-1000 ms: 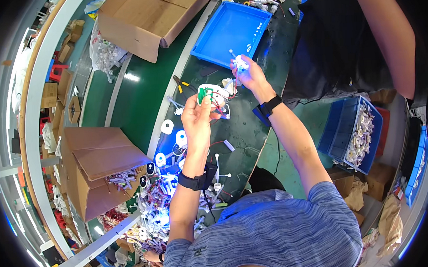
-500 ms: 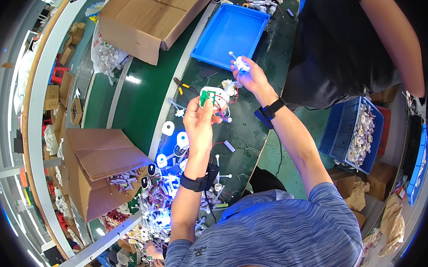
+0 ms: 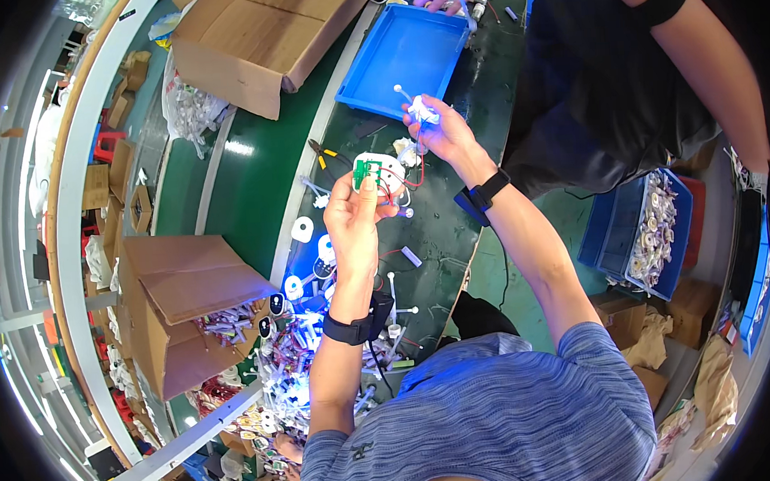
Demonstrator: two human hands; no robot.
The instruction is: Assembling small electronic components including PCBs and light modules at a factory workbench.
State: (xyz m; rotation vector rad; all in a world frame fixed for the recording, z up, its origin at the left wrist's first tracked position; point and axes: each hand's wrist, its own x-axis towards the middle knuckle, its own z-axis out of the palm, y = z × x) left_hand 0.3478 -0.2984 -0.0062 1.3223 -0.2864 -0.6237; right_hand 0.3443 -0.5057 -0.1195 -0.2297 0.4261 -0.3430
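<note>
My left hand (image 3: 352,223) is closed on a white rounded plastic housing with a green circuit board (image 3: 366,169), the thumb pressed near the board's lower edge. Red wires (image 3: 418,181) run from the board toward my right hand (image 3: 449,141). That hand pinches a white plastic part (image 3: 423,112), from which a thin clear rod with a ball end (image 3: 402,92) sticks out. Fingers partly hide the part's shape. Just left of my left hand lie yellow-handled pliers (image 3: 318,155). Nearer me on the bench are white housings (image 3: 302,229) and a loose cylindrical cell (image 3: 411,256).
A blue tray (image 3: 363,103) stands beyond my hands. A co-worker's hand (image 3: 441,1) is past its far edge, by a glowing part. Cardboard boxes (image 3: 223,67) flank the green bench. A glowing heap of parts (image 3: 292,365) lies by my left forearm; a blue crate (image 3: 604,239) stands at right.
Both my hands have shifted slightly left with the parts still in them. At the far end, a bright blue-white glow now shows by the co-worker's hand. The heap's glow has dimmed.
</note>
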